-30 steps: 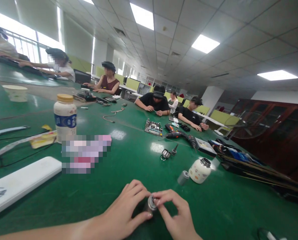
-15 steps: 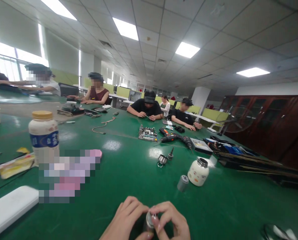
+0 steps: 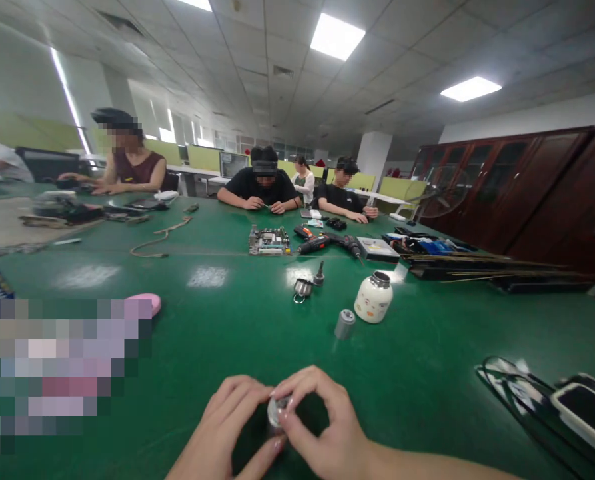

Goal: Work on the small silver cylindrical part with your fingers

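Note:
At the near middle of the table, my left hand [image 3: 222, 423] is curled around the side of a small silver metal cylinder [image 3: 274, 415], thumb low and fingertips at its upper edge. My right hand [image 3: 324, 420] closes thumb and fingertips at the cylinder's top; whether a smaller piece is pinched there I cannot tell. The lower part of the cylinder is mostly hidden. Beyond my hands a similar grey metal cylinder [image 3: 346, 325] stands upright. Beside it is a cream bottle [image 3: 374, 299] with little printed faces and an uncapped metal neck.
A small metal cup-like part [image 3: 302, 288] and a dark fitting [image 3: 319, 273] lie farther off. Behind them are a circuit board [image 3: 270, 241], power drills [image 3: 322, 241] and a box [image 3: 378, 249]. Black cables [image 3: 507, 387] and a phone-like device [image 3: 590, 407] lie right. Co-workers sit across the table.
My view has turned to the right and a little downward, so the table items appear shifted left and up. Both hands remain on the cylinder; my right fingers have shifted slightly at its top.

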Action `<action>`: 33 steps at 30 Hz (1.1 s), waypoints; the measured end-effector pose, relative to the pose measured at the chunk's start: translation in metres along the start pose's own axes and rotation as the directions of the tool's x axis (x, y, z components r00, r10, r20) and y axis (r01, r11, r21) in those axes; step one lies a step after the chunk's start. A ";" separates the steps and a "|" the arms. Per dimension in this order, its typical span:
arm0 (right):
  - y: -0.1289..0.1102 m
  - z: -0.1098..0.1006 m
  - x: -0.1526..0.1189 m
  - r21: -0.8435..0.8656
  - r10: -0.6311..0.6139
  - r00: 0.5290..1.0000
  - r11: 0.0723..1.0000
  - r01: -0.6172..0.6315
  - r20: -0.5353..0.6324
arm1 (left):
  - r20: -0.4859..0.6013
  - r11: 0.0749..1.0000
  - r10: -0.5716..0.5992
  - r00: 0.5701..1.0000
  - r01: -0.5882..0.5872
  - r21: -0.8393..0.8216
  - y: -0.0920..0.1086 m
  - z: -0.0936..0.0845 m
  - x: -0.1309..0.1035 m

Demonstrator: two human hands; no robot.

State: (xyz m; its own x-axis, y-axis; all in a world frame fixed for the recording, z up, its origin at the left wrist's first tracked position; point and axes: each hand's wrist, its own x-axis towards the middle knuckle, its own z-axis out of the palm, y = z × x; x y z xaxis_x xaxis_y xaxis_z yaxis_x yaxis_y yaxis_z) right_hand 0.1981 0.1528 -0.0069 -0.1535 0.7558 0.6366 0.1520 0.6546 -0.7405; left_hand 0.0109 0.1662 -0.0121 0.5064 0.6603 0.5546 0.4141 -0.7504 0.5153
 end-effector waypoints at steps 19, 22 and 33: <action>0.003 -0.004 0.005 -0.099 0.371 0.902 0.928 -0.358 0.218 | 0.006 0.987 -0.142 0.990 0.142 -0.078 0.014 -0.009 0.006; 0.003 -0.003 0.006 -0.079 0.370 0.900 0.929 -0.362 0.228 | -0.026 0.984 -0.144 0.989 0.140 -0.110 0.014 -0.008 0.009; 0.006 -0.004 0.007 -0.116 0.376 0.891 0.927 -0.358 0.255 | -0.068 0.967 -0.171 0.983 0.154 -0.203 0.014 -0.007 0.012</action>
State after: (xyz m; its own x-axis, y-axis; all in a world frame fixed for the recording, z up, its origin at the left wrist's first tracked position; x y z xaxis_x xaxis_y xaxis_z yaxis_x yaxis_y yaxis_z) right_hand 0.2022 0.1619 -0.0056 -0.3291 0.9149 0.2338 0.3090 0.3383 -0.8889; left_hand 0.0177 0.1642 0.0064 0.3756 0.7791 0.5019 0.3247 -0.6178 0.7161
